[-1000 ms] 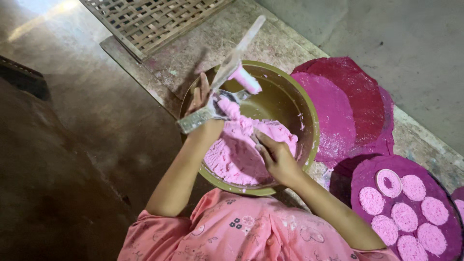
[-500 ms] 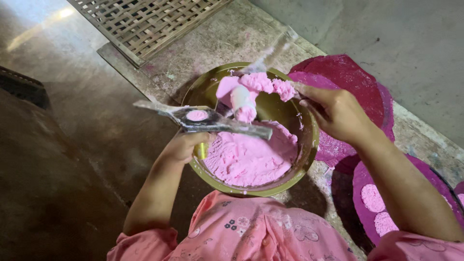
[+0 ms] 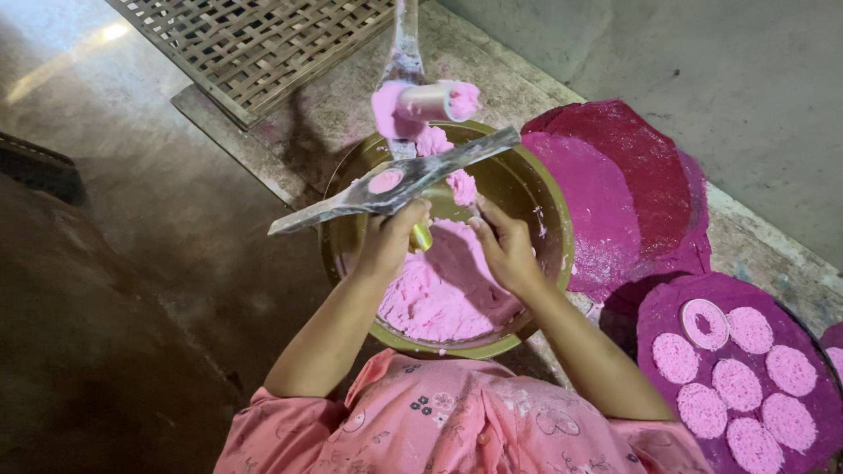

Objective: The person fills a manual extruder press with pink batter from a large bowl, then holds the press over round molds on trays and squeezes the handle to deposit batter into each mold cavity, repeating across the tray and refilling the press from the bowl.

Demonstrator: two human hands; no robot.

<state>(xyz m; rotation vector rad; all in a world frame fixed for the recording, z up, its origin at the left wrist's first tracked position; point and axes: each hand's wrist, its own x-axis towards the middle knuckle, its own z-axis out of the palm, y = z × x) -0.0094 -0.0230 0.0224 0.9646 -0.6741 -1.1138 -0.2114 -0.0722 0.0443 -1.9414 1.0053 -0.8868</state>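
One round brass-coloured bowl of pink dough (image 3: pixel 439 298) — one flat metal paddle with a hole (image 3: pixel 386 186). Six pink round cakes (image 3: pixel 736 382) and one ring-shaped cake (image 3: pixel 704 323) — two hands.

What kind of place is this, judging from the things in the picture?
Probably a home or small workshop for handmade food, worked at floor level: a round metal bowl of pink dough, a purple tray of pink round discs, and a woven bamboo mat on bare concrete.

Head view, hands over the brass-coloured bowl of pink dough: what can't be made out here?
- Left hand fingertips: hidden under the flat metal mould plate it grips.
- Right hand fingertips: pressed into the pink dough, contact unclear.
- Bowl near rim: covered by the pink sleeves.
- Round tray of pink discs: cut by the right edge.
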